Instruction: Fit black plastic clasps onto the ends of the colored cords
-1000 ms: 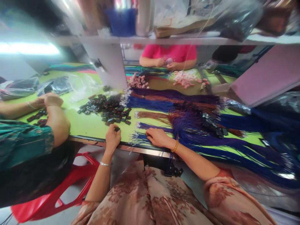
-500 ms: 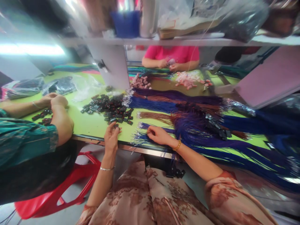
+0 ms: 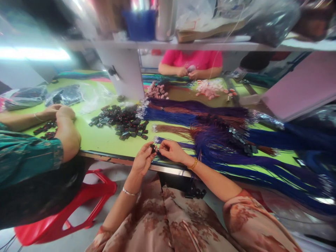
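Observation:
Near the table's front edge, my left hand (image 3: 142,160) holds a small black plastic connector housing (image 3: 152,148) between thumb and fingers. Right beside it, my right hand (image 3: 172,151) is closed in a pinch on a thin wire, its tip at the housing; whether the tip is inside cannot be made out. Blue wires (image 3: 169,117) and brown wires (image 3: 173,130) with silvery terminal ends lie in bundles behind and right of my right hand. A heap of black connector housings (image 3: 126,120) lies beyond my left hand.
A co-worker's hands (image 3: 61,111) are at the left, over more black pieces, above a red stool (image 3: 76,206). Across the table sits a person in a pink top (image 3: 191,61). Pink connectors (image 3: 156,91) lie near the partition (image 3: 127,77). A loaded shelf (image 3: 168,44) spans overhead.
My left hand has moved right, away from the black heap, carrying the housing to my right hand. My right hand has shifted slightly left, so both now meet.

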`<state>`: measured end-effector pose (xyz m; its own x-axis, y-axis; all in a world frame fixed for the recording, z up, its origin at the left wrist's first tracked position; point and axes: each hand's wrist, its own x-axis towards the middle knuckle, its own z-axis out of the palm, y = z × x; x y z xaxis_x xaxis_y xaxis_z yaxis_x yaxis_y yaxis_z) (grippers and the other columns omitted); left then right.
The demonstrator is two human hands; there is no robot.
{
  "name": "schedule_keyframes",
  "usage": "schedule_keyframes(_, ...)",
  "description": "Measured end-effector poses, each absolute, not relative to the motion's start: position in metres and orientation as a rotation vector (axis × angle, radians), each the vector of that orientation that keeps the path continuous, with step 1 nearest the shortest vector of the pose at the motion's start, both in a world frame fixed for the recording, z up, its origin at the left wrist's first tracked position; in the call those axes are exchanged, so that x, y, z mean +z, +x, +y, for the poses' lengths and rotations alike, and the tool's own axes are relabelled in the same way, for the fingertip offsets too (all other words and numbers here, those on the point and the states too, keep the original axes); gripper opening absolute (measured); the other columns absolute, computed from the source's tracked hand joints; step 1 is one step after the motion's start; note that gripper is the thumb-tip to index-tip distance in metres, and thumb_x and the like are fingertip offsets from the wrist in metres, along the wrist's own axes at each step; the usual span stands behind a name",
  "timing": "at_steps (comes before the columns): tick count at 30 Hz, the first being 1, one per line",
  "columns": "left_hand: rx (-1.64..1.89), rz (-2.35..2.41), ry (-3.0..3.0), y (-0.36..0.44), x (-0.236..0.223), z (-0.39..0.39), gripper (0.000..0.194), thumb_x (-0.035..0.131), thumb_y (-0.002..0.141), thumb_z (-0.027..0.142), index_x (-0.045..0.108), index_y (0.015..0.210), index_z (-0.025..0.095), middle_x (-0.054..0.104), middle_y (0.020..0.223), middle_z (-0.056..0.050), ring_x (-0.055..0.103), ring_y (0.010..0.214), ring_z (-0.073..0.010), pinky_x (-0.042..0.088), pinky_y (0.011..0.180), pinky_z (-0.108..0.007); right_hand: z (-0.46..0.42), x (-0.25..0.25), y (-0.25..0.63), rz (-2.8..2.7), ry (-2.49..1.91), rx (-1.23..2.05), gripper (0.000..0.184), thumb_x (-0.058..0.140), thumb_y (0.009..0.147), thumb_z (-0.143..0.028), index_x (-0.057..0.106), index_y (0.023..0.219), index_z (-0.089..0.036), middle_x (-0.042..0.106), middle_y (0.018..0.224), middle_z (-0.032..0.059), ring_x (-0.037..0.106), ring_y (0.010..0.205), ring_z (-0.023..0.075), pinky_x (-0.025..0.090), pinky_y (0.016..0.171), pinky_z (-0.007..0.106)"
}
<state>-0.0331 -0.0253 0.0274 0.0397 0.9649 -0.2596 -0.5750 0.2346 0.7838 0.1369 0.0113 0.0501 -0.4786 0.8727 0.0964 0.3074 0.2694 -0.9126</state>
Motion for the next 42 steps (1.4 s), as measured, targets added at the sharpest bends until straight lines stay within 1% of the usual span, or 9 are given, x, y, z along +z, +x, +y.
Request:
schedule_keyframes(6, 1.231, 0.844, 0.519, -0.028, 0.024, -0.025, 0.032, 0.071, 0.075, 0.022, 0.064, 0.106, 0.019, 0.065, 0.091, -0.004, 0.062, 0.081, -0.0099, 0.051, 0.078, -0.022, 0.007, 0.049, 0.138, -2.017, -1.093, 0.946, 0.007, 0.057, 0.073, -0.022, 0.056, 0.068, -0.017, 0.048, 0.054, -0.006, 0.037, 0.05, 0.0067, 0.028, 0.051, 0.02)
schedule_keyframes(11, 1.227, 0.851, 0.564, -0.027, 0.02, -0.025, 0.031, 0.071, 0.075, 0.025, 0.064, 0.105, 0.019, 0.065, 0.092, -0.004, 0.061, 0.082, -0.0113, 0.05, 0.08, -0.026, 0.007, 0.05, 0.138, -2.028, -1.092, 0.921, 0.008, 0.057, 0.071, -0.021, 0.054, 0.064, -0.018, 0.045, 0.052, -0.0069, 0.034, 0.049, 0.0067, 0.027, 0.051, 0.02)
schedule_keyframes(15, 1.224, 0.848, 0.576, -0.026, 0.018, -0.026, 0.034, 0.073, 0.074, 0.026, 0.063, 0.106, 0.019, 0.065, 0.09, -0.003, 0.061, 0.08, -0.0108, 0.05, 0.079, -0.026, 0.007, 0.049, 0.137, -2.024, -1.096, 0.925, 0.009, 0.057, 0.07, -0.022, 0.053, 0.063, -0.018, 0.042, 0.051, -0.0075, 0.032, 0.048, 0.0067, 0.026, 0.052, 0.02)
schedule_keyframes(20, 1.237, 0.864, 0.566, -0.024, 0.022, -0.027, 0.034, 0.075, 0.072, 0.026, 0.063, 0.103, 0.018, 0.066, 0.09, -0.003, 0.061, 0.079, -0.0099, 0.05, 0.076, -0.023, 0.007, 0.046, 0.136, -2.024, -1.138, 0.906, 0.009, 0.058, 0.07, -0.023, 0.054, 0.064, -0.017, 0.045, 0.052, -0.007, 0.035, 0.049, 0.0067, 0.027, 0.052, 0.02)
schedule_keyframes(25, 1.279, 0.978, 0.657, -0.017, 0.023, -0.031, 0.038, 0.078, 0.068, 0.03, 0.063, 0.101, 0.019, 0.066, 0.084, -0.001, 0.062, 0.071, -0.0083, 0.05, 0.07, -0.021, 0.005, 0.045, 0.136, -2.039, -1.14, 0.913, 0.01, 0.059, 0.071, -0.024, 0.055, 0.065, -0.017, 0.048, 0.055, -0.0058, 0.036, 0.05, 0.0067, 0.028, 0.052, 0.02)
schedule_keyframes(31, 1.328, 1.066, 0.655, -0.013, 0.021, -0.033, 0.038, 0.079, 0.066, 0.032, 0.063, 0.096, 0.018, 0.068, 0.082, -0.001, 0.063, 0.069, -0.0093, 0.052, 0.07, -0.023, 0.007, 0.043, 0.139, -2.134, -0.985, 0.83, 0.008, 0.054, 0.077, -0.02, 0.058, 0.071, -0.016, 0.058, 0.065, -0.0013, 0.044, 0.057, 0.0083, 0.031, 0.056, 0.021)
schedule_keyframes(35, 1.358, 1.094, 0.645, -0.013, 0.018, -0.034, 0.038, 0.08, 0.064, 0.031, 0.063, 0.095, 0.017, 0.067, 0.081, -0.001, 0.062, 0.068, -0.0087, 0.052, 0.069, -0.022, 0.003, 0.039, 0.137, -2.186, -1.005, 0.792, 0.007, 0.054, 0.078, -0.019, 0.057, 0.073, -0.016, 0.058, 0.065, -0.0003, 0.046, 0.058, 0.0096, 0.031, 0.057, 0.021)
schedule_keyframes(39, 1.36, 1.116, 0.677, -0.012, 0.015, -0.038, 0.038, 0.08, 0.064, 0.032, 0.063, 0.094, 0.016, 0.067, 0.082, -0.002, 0.063, 0.071, -0.0104, 0.052, 0.069, -0.024, 0.002, 0.041, 0.136, -2.243, -1.027, 0.788, 0.007, 0.054, 0.078, -0.019, 0.057, 0.073, -0.016, 0.058, 0.065, -0.0002, 0.046, 0.057, 0.0103, 0.031, 0.056, 0.022)
schedule_keyframes(42, 1.319, 1.115, 0.676, -0.016, 0.016, -0.038, 0.039, 0.081, 0.063, 0.032, 0.063, 0.094, 0.016, 0.067, 0.082, -0.003, 0.064, 0.072, -0.0117, 0.054, 0.071, -0.026, 0.015, 0.049, 0.147, -2.298, -1.025, 0.808, 0.011, 0.05, 0.082, -0.018, 0.06, 0.077, -0.016, 0.062, 0.071, 0.0008, 0.05, 0.063, 0.0108, 0.035, 0.061, 0.021)
